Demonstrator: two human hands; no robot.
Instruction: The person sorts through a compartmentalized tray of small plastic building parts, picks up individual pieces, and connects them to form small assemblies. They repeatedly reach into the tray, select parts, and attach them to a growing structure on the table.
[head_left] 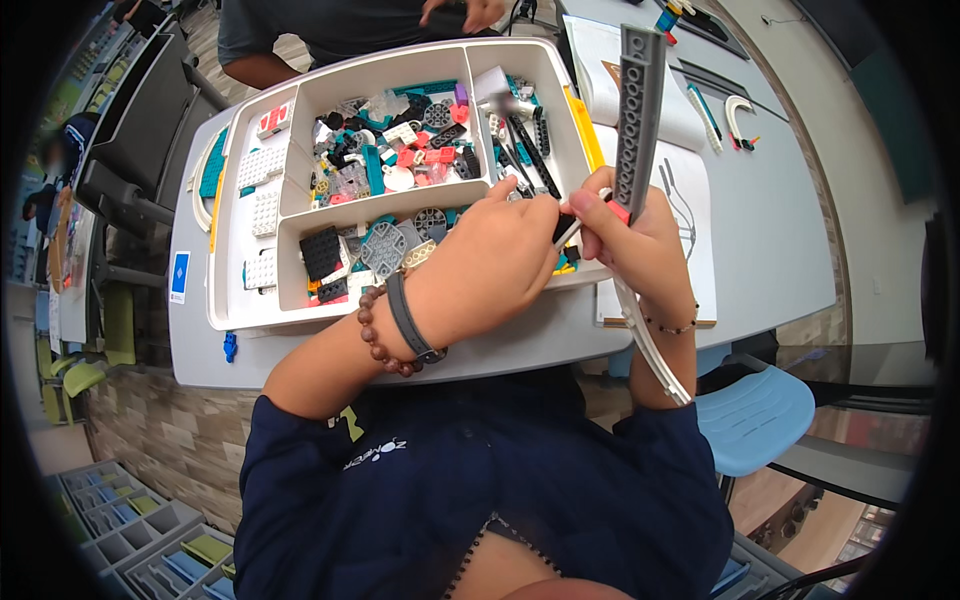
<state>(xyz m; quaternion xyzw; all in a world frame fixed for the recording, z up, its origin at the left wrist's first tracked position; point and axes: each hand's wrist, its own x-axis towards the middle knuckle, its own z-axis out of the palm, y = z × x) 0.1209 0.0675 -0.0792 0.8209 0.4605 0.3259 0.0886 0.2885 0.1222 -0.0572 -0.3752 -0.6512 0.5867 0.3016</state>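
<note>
My right hand (640, 245) is closed around the lower part of a toy-brick assembly. Its long grey studded beam (638, 120) stands up above the fist, and a curved white strip (652, 350) hangs below toward my forearm. A small red piece (618, 213) shows between the fingers. Reaching across the tray, my left hand (490, 255) has its fingers closed against the assembly's inner side. A black and white part (567, 232) sticks out beneath these fingers; their tips are partly hidden. Under both hands lies the white sorting tray (255, 312) of loose bricks.
An open instruction booklet (690, 180) lies right of the tray. Beyond it are a teal strip (704, 115) and a curved white piece (738, 118). A blue piece (230, 346) and a card (180, 277) sit at the left. Another person (340, 35) is across the table.
</note>
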